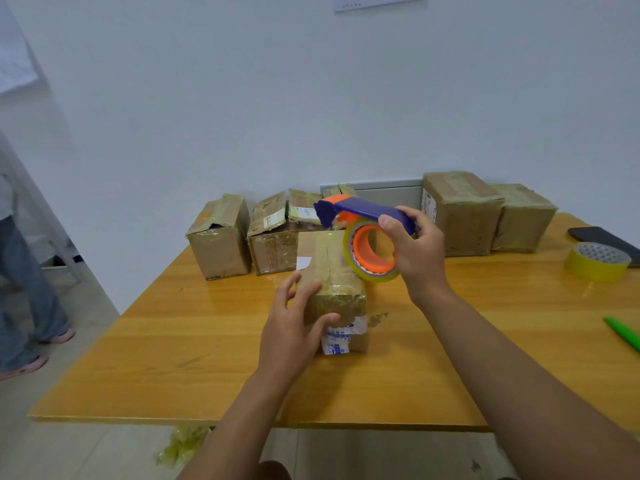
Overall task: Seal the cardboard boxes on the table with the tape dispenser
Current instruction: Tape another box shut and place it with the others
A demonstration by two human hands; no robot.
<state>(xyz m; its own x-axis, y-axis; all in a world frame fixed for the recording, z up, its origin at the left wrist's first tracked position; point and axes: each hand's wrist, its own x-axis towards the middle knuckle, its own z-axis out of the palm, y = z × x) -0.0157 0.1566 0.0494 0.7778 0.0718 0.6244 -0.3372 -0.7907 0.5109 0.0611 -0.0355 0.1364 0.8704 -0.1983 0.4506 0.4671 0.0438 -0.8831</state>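
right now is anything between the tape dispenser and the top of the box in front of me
Nothing visible does. The right hand holds the tape dispenser just above the far end of the box, and the box top is bare. The left hand grips the box's near left corner, clear of the centre seam.

**Taped box at centre, dispenser held above it**

A small cardboard box [332, 282] lies in the middle of the wooden table [173, 341], its top and near end covered in yellowish tape, a white printed label on its near face. The tape dispenser [363, 233], blue-handled with an orange hub and a roll of clear yellowish tape, is held tilted just above the box's far right part. Along the far edge stand more boxes: two [221, 237] [273, 237] at the left with loose, lifted flaps, and two [460, 213] [523, 218] at the right with tape across their tops.
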